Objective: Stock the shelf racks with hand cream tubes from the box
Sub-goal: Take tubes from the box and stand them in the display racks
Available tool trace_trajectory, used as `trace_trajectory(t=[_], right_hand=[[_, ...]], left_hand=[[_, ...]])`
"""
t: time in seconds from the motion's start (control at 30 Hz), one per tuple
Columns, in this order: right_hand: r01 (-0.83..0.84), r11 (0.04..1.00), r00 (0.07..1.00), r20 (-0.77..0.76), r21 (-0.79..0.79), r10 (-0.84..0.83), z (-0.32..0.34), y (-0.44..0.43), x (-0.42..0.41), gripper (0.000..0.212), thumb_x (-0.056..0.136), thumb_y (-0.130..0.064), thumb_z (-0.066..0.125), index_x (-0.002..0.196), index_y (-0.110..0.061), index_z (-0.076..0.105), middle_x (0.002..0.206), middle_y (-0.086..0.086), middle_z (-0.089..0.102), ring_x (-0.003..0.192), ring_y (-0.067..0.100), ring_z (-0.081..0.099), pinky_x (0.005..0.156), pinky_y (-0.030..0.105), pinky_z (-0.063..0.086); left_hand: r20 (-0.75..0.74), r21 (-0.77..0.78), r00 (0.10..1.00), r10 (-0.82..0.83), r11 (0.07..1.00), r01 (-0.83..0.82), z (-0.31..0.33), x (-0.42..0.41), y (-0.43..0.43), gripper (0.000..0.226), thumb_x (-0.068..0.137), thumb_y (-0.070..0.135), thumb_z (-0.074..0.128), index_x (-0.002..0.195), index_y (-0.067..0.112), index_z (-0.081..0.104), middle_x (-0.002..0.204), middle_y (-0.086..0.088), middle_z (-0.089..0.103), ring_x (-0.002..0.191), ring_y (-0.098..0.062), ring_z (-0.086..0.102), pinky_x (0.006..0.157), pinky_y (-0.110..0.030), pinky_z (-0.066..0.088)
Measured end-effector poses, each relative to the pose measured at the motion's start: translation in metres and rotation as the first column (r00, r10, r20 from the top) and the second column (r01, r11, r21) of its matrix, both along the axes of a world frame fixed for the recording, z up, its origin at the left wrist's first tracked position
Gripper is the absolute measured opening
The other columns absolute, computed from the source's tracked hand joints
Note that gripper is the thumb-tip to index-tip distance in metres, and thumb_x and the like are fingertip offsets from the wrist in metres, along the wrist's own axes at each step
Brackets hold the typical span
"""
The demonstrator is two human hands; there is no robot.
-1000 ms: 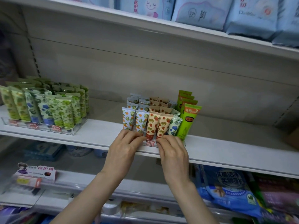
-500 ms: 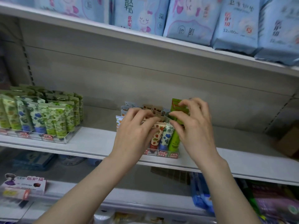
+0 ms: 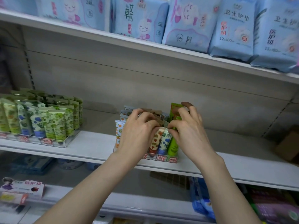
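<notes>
My left hand (image 3: 137, 133) and right hand (image 3: 189, 131) meet over the small rack (image 3: 161, 158) in the middle of the frame, at the front edge of the shelf (image 3: 97, 147). The tubes (image 3: 165, 141) stand upright in it, caps down. My left fingers curl over the crimped tops of the middle rows, thumb pinching against them. My right thumb and forefinger pinch a front-row top, and the other fingers spread over the green tubes at the rack's right side. A fuller rack (image 3: 64, 143) stands at centre left. A brown box (image 3: 286, 147) sits at the right edge. Blue packs (image 3: 186, 21) line the top shelf.
</notes>
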State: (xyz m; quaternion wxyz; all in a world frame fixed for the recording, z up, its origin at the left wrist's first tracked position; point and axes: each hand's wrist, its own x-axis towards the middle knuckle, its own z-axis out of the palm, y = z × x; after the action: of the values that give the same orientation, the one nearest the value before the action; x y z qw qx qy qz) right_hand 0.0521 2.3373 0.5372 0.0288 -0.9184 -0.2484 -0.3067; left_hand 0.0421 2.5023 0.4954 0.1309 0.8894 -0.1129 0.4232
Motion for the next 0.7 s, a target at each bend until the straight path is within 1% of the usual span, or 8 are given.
trace_trajectory(t=[0.13, 0.23, 0.33, 0.43, 0.5, 0.57, 0.63, 0.7], right_hand=[[-0.015, 1.0, 1.0, 0.013, 0.02, 0.015, -0.003, 0.0, 0.002, 0.008, 0.076, -0.022, 0.079, 0.083, -0.018, 0.077, 0.115, 0.008, 0.059, 0.13, 0.035, 0.039, 0.103, 0.051, 0.038], [-0.046, 0.997, 0.999, 0.024, 0.062, 0.045, -0.007, -0.004, 0.005, 0.012, 0.078, -0.021, 0.077, 0.089, -0.018, 0.077, 0.116, 0.007, 0.058, 0.129, 0.032, 0.038, 0.103, 0.051, 0.04], [-0.094, 0.967, 0.995, 0.063, 0.236, 0.081, -0.015, -0.01, 0.005, 0.027, 0.085, -0.022, 0.07, 0.112, -0.016, 0.071, 0.124, 0.007, 0.054, 0.128, 0.028, 0.039, 0.103, 0.049, 0.041], [-0.068, 0.862, 0.997, 0.052, 0.502, 0.048, -0.029, -0.01, -0.005, 0.05, 0.092, -0.029, 0.062, 0.139, -0.018, 0.048, 0.14, 0.005, 0.043, 0.132, 0.017, 0.036, 0.109, 0.033, 0.033], [0.002, 0.772, 1.0, -0.015, 0.635, 0.009, -0.048, -0.007, -0.014, 0.064, 0.094, -0.037, 0.058, 0.149, -0.021, 0.029, 0.151, 0.002, 0.031, 0.138, 0.009, 0.028, 0.11, 0.024, 0.025], [0.082, 0.699, 0.989, -0.142, 0.711, 0.028, -0.072, -0.003, -0.022, 0.08, 0.092, -0.047, 0.056, 0.154, -0.023, 0.011, 0.16, -0.001, 0.019, 0.144, 0.008, 0.019, 0.112, 0.025, 0.019], [0.171, 0.673, 0.957, -0.285, 0.719, 0.062, -0.093, 0.001, -0.026, 0.091, 0.09, -0.054, 0.055, 0.155, -0.024, -0.001, 0.163, -0.002, 0.007, 0.148, 0.012, 0.011, 0.115, 0.026, 0.014], [0.23, 0.682, 0.918, -0.387, 0.695, 0.084, -0.107, 0.003, -0.027, 0.096, 0.088, -0.057, 0.054, 0.155, -0.022, -0.005, 0.163, -0.001, 0.005, 0.148, 0.014, 0.01, 0.115, 0.025, 0.011]], left_hand=[[0.004, -0.004, 1.0, -0.009, 1.0, 0.009, -0.001, 0.001, -0.001, 0.023, 0.089, 0.032, 0.058, 0.087, 0.018, 0.076, 0.097, 0.002, 0.069, 0.102, -0.029, 0.053, 0.081, -0.038, 0.05], [0.006, -0.012, 1.0, -0.02, 1.0, 0.02, -0.001, 0.0, -0.002, 0.023, 0.091, 0.032, 0.056, 0.093, 0.019, 0.075, 0.099, 0.003, 0.068, 0.104, -0.028, 0.052, 0.083, -0.038, 0.049], [0.032, -0.069, 0.999, -0.033, 0.997, 0.035, -0.003, -0.003, 0.001, 0.022, 0.093, 0.03, 0.057, 0.107, 0.019, 0.071, 0.107, 0.003, 0.065, 0.111, -0.027, 0.049, 0.093, -0.037, 0.045], [0.05, -0.21, 0.999, -0.003, 0.978, 0.014, -0.01, -0.012, 0.006, 0.038, 0.093, 0.028, 0.059, 0.129, 0.015, 0.058, 0.129, -0.004, 0.054, 0.13, -0.025, 0.039, 0.109, -0.035, 0.034], [0.044, -0.342, 0.998, 0.034, 0.94, -0.017, -0.019, -0.022, 0.011, 0.056, 0.092, 0.029, 0.06, 0.142, 0.012, 0.042, 0.145, -0.009, 0.04, 0.14, -0.025, 0.028, 0.116, -0.034, 0.026], [0.007, -0.458, 0.997, 0.078, 0.886, -0.066, -0.031, -0.032, 0.015, 0.071, 0.091, 0.032, 0.059, 0.149, 0.008, 0.026, 0.154, -0.012, 0.024, 0.146, -0.024, 0.017, 0.118, -0.034, 0.018], [-0.061, -0.558, 0.994, 0.086, 0.823, -0.106, -0.044, -0.04, 0.021, 0.081, 0.091, 0.036, 0.058, 0.152, 0.008, 0.013, 0.159, -0.01, 0.012, 0.148, -0.021, 0.007, 0.119, -0.032, 0.014], [-0.149, -0.632, 0.988, 0.047, 0.764, -0.132, -0.056, -0.045, 0.026, 0.088, 0.09, 0.04, 0.056, 0.153, 0.012, 0.001, 0.162, -0.004, 0.002, 0.148, -0.014, 0.001, 0.118, -0.029, 0.011]])
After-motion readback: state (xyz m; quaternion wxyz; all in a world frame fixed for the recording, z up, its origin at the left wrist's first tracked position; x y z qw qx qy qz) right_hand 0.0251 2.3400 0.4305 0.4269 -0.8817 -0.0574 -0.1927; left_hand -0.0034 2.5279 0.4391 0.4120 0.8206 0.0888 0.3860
